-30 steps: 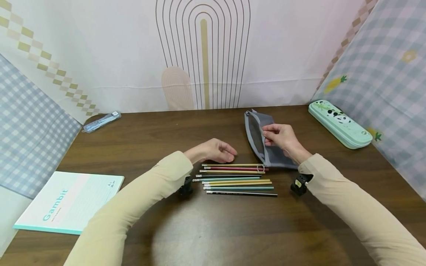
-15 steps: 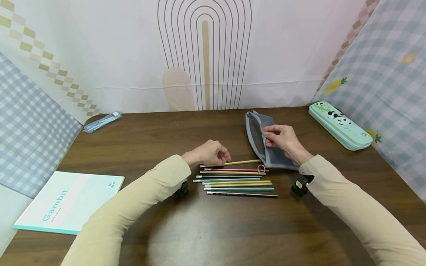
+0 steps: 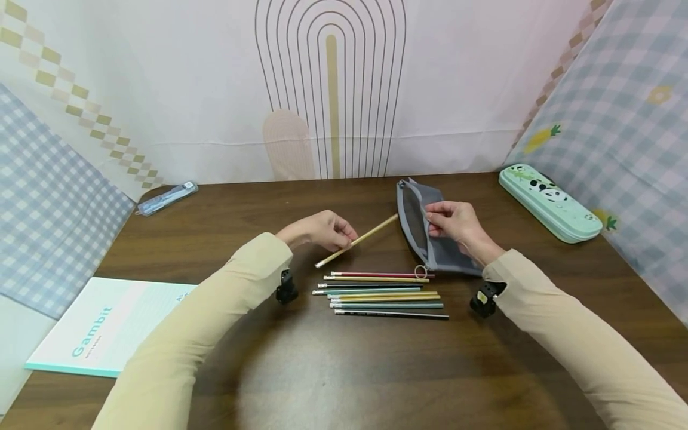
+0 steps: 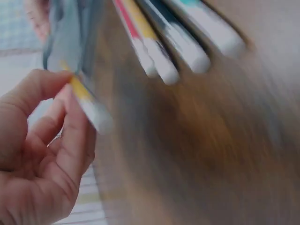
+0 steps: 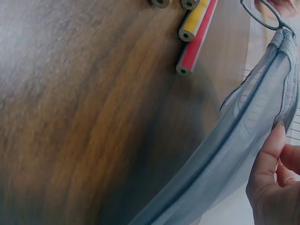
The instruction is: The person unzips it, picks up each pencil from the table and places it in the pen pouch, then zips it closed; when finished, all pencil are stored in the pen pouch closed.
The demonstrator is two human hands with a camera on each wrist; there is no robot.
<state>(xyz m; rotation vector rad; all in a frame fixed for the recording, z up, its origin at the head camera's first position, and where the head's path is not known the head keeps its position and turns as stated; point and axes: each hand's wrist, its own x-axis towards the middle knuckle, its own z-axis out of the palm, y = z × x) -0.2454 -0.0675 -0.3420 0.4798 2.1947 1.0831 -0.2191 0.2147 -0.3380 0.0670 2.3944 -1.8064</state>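
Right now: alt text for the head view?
The left hand pinches a yellow pencil angled toward the open mouth of a grey zip pouch, whose edge the right hand holds. Nearer the camera, other pencils lie side by side on a brown table. A white notebook lies at left, a green panda case at right.

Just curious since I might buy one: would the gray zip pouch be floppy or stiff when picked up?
Probably floppy: the gray zip pouch gapes where the right hand pinches its edge. Likely light, as its fabric looks thin. Rolling seems unlikely, given its flat shape.
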